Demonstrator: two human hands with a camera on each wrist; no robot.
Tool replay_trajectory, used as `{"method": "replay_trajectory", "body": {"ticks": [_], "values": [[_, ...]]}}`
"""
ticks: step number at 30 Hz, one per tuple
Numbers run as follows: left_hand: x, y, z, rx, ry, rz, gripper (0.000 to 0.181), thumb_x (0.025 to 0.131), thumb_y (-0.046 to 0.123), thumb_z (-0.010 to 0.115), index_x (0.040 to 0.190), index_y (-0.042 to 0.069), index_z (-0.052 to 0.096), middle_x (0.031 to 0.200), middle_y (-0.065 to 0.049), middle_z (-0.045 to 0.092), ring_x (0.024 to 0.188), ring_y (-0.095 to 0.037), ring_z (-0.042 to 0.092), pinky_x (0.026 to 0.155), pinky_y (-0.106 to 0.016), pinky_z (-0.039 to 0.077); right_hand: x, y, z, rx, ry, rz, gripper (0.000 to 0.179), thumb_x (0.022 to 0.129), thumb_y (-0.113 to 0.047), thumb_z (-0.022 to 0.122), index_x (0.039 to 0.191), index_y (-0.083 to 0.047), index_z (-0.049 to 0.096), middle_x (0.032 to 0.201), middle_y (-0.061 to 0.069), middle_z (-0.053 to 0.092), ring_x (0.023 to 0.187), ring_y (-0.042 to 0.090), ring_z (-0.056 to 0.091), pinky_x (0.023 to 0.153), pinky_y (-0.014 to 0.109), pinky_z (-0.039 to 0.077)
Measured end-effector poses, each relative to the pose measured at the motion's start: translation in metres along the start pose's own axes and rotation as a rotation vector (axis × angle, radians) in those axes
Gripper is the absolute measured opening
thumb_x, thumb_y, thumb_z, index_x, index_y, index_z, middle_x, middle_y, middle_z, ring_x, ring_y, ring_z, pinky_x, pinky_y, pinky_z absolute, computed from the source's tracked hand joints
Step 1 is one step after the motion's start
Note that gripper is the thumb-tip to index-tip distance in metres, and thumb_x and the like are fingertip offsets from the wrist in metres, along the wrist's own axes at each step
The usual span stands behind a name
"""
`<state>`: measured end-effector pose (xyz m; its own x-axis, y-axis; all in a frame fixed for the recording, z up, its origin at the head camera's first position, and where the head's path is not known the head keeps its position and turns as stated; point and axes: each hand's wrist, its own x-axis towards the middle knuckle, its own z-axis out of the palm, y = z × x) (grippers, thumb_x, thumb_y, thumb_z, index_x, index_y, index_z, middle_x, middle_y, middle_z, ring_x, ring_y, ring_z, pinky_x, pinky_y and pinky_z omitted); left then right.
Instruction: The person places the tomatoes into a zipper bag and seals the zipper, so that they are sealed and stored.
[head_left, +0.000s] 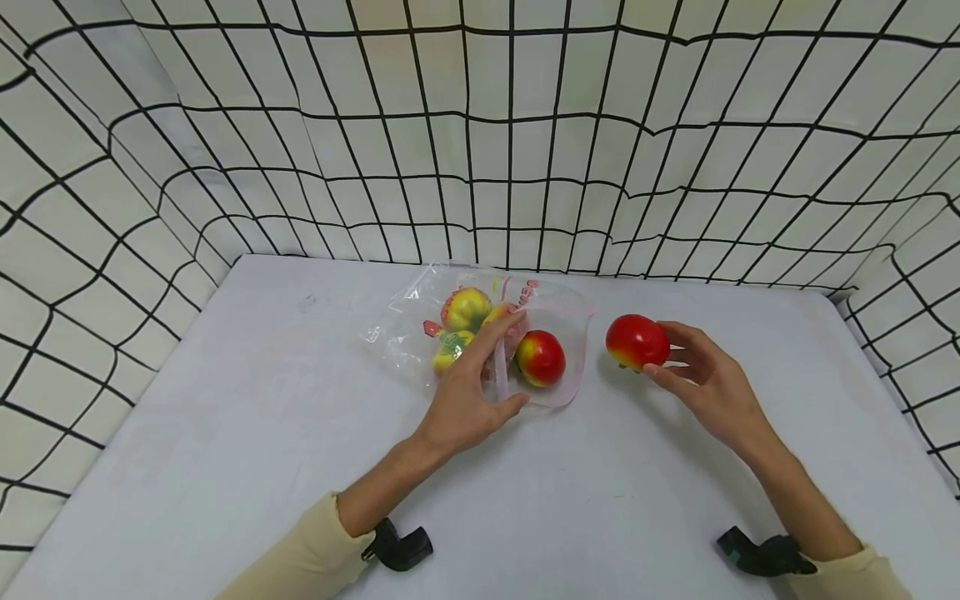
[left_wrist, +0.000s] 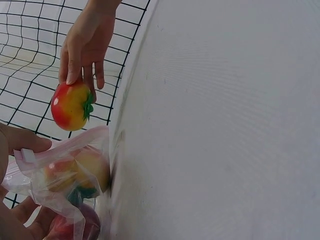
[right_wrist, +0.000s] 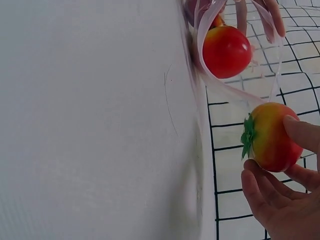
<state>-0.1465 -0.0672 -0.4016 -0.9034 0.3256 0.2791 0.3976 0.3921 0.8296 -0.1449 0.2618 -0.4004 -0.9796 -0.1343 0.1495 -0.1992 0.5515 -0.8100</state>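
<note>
A clear plastic zip bag [head_left: 401, 329] with a pink-edged mouth lies on the table, its mouth spread toward the right. My left hand [head_left: 467, 404] holds the bag at its mouth, thumb and fingers apart along the rim. Just inside the mouth sits a red toy tomato [head_left: 541, 358]; several yellow and red ones [head_left: 467, 309] show deeper in the bag. To the right of the mouth, my right hand [head_left: 712, 387] grips another toy tomato [right_wrist: 275, 136] between thumb and fingertips, above the table. Its green leafy top [right_wrist: 248, 136] faces down.
A white table [head_left: 247, 433] spreads under both hands. Black netting [head_left: 510, 179] over pale walls rises behind it and at both sides. Each wrist wears a black camera mount, as at the left wrist [head_left: 401, 546].
</note>
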Motion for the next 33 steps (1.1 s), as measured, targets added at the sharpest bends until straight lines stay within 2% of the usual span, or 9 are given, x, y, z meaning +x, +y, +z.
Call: {"method": "replay_trajectory", "body": {"ticks": [9, 27, 33], "values": [[0.0, 0.0, 0.0, 0.011, 0.003, 0.0, 0.1, 0.08, 0.008, 0.087, 0.16, 0.037, 0.036, 0.169, 0.007, 0.034, 0.153, -0.019, 0.039, 0.105, -0.046, 0.058, -0.004, -0.009, 0.011, -0.009, 0.009, -0.065, 0.072, 0.091, -0.009, 0.079, 0.155, -0.018, 0.046, 0.148, 0.012, 0.055, 0.113, -0.008, 0.058, 0.088, 0.007, 0.054], [-0.002, 0.002, -0.001, -0.003, 0.005, 0.002, 0.099, 0.08, 0.007, 0.086, 0.16, 0.038, 0.036, 0.169, 0.01, 0.034, 0.153, -0.018, 0.039, 0.104, -0.045, 0.059, -0.007, -0.017, 0.023, 0.022, -0.024, -0.104, 0.076, 0.088, -0.006, 0.081, 0.154, -0.02, 0.048, 0.14, 0.008, 0.059, 0.114, -0.005, 0.059, 0.087, 0.013, 0.058], [-0.002, 0.001, -0.001, 0.0, 0.007, -0.001, 0.098, 0.081, 0.006, 0.084, 0.161, 0.037, 0.035, 0.17, 0.01, 0.032, 0.154, -0.018, 0.038, 0.108, -0.046, 0.057, -0.007, -0.019, 0.026, 0.026, -0.04, -0.116, 0.075, 0.088, -0.006, 0.081, 0.154, -0.021, 0.049, 0.138, 0.007, 0.06, 0.115, -0.004, 0.058, 0.087, 0.013, 0.058]]}}
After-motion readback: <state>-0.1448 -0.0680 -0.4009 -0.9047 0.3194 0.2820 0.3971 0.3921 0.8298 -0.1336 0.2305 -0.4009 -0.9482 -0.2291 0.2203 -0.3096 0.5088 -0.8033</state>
